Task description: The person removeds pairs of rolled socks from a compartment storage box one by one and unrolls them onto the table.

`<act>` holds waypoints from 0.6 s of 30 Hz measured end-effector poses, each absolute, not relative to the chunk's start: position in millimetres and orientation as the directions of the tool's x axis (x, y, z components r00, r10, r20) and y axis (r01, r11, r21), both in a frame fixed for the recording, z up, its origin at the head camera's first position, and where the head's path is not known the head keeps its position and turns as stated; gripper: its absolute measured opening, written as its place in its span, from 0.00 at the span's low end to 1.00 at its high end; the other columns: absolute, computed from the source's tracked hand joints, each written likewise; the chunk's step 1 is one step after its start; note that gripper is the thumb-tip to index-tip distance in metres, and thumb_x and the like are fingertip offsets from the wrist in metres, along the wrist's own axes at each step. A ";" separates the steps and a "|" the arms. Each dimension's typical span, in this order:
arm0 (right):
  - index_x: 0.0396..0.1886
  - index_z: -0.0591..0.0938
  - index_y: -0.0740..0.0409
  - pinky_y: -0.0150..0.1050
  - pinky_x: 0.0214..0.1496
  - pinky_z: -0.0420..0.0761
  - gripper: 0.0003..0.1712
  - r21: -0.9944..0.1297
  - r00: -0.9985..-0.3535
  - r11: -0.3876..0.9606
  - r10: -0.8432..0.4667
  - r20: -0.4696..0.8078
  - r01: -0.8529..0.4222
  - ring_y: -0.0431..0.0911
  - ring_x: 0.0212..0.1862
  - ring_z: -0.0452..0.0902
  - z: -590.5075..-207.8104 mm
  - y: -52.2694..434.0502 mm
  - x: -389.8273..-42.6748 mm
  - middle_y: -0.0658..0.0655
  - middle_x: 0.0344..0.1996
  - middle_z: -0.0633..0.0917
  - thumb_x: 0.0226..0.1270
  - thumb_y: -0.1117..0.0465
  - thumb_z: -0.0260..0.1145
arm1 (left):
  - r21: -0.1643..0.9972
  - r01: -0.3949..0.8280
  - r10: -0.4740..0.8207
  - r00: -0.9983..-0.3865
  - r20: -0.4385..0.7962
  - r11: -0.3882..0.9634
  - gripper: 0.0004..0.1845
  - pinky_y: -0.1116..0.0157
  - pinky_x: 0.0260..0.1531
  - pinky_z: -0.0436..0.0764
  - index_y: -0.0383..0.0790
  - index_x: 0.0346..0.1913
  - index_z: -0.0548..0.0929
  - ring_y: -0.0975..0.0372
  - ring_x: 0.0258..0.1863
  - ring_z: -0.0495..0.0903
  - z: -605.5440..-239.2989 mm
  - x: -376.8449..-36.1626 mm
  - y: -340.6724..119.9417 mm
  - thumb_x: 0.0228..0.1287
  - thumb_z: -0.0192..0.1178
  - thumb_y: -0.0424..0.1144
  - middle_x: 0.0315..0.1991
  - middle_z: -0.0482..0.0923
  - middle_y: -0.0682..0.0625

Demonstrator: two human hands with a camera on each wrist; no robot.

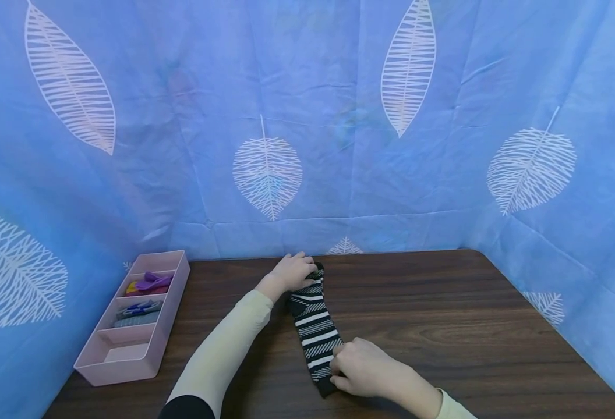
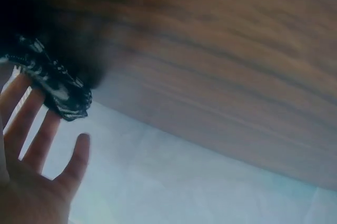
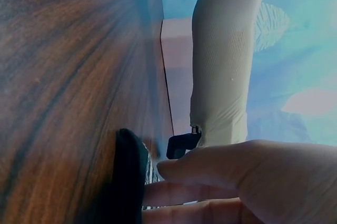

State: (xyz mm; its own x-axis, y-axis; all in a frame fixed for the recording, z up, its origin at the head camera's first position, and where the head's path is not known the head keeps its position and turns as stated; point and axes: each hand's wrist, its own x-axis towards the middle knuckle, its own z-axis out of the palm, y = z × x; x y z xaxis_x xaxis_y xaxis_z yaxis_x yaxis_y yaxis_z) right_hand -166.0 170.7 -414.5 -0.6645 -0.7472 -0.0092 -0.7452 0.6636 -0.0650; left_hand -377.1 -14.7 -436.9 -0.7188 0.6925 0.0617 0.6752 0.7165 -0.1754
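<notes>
Nearest the camera, at the table's point(image 1: 444, 326) front edge, the right hand point(image 1: 362, 369) rests on the near end of a black-and-white striped sock point(image 1: 315, 334); its fingers curl over the cloth and seem to pinch it, which pins that end flat. The right-wrist view shows those fingers point(image 3: 210, 169) lying against the dark edge of the sock point(image 3: 129, 176), though it is too close and blurred to say how firmly they grip.

The sock lies stretched out lengthwise on the dark wood, running away from the person, each end held by one hand so that it lies straight.

At the far end, the left hand point(image 1: 292, 270) covers the sock's tip. From the left wrist the fingers point(image 2: 31, 124) appear spread and fairly straight, touching the bunched cloth point(image 2: 60, 90) and not closing round it.

Farther off to the left stands a pink divided tray point(image 1: 168, 314), near the table's edge, with purple and grey items in its far compartments. A blue leaf-print cloth point(image 1: 339, 116) stands behind the table.
</notes>
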 end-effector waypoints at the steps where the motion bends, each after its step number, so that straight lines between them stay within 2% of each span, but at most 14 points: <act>1: 0.23 0.87 0.44 0.33 0.32 0.74 0.07 -0.058 -0.666 0.665 -0.746 -0.010 -0.745 0.30 0.24 0.71 -414.8 170.4 -165.4 0.39 0.21 0.78 0.60 0.52 0.69 | -0.168 0.677 0.691 -0.722 0.039 0.717 0.18 0.51 0.57 0.75 0.55 0.59 0.80 0.59 0.58 0.74 -436.9 -376.4 -16.2 0.70 0.57 0.53 0.58 0.77 0.55; 7: 0.24 0.86 0.45 0.33 0.33 0.75 0.07 -0.009 -0.640 0.640 -0.768 0.018 -0.768 0.30 0.25 0.74 -416.8 173.1 -159.2 0.41 0.23 0.82 0.61 0.53 0.69 | -0.094 0.639 0.632 -0.769 -0.095 0.763 0.25 0.47 0.64 0.70 0.61 0.69 0.70 0.58 0.70 0.66 -438.8 -372.0 -25.9 0.72 0.51 0.56 0.70 0.68 0.56; 11: 0.36 0.89 0.49 0.36 0.40 0.81 0.08 -0.013 -0.630 0.630 -0.777 0.018 -0.777 0.33 0.36 0.83 -418.7 182.0 -154.2 0.44 0.35 0.88 0.62 0.53 0.68 | -0.006 0.605 0.596 -0.786 -0.164 0.796 0.28 0.45 0.66 0.67 0.62 0.73 0.63 0.58 0.74 0.60 -439.6 -369.2 -32.6 0.73 0.49 0.57 0.75 0.60 0.56; 15: 0.46 0.88 0.50 0.43 0.48 0.82 0.14 0.006 -0.667 0.667 -0.745 0.010 -0.745 0.39 0.49 0.85 -421.4 189.3 -153.3 0.49 0.47 0.88 0.63 0.52 0.67 | 0.066 0.554 0.556 -0.809 -0.191 0.830 0.29 0.41 0.67 0.63 0.61 0.73 0.62 0.56 0.75 0.59 -437.7 -366.5 -45.6 0.72 0.50 0.58 0.76 0.58 0.55; 18: 0.43 0.88 0.51 0.46 0.50 0.81 0.14 0.056 -0.707 0.707 -0.707 0.039 -0.705 0.41 0.48 0.85 -424.2 193.5 -156.3 0.51 0.46 0.89 0.62 0.51 0.68 | 0.085 0.506 0.512 -0.834 -0.206 0.858 0.30 0.39 0.67 0.62 0.60 0.73 0.63 0.55 0.75 0.59 -437.1 -363.6 -58.6 0.71 0.51 0.58 0.76 0.58 0.55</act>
State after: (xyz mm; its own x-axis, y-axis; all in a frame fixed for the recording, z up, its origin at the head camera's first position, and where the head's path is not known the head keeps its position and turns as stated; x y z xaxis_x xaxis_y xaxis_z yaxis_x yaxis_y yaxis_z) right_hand -156.3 193.5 -424.2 -0.7065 -0.7066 0.0388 -0.7045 0.7075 0.0563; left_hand -363.6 -58.6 -437.1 -0.8336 0.5123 -0.2064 0.5064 0.8581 0.0847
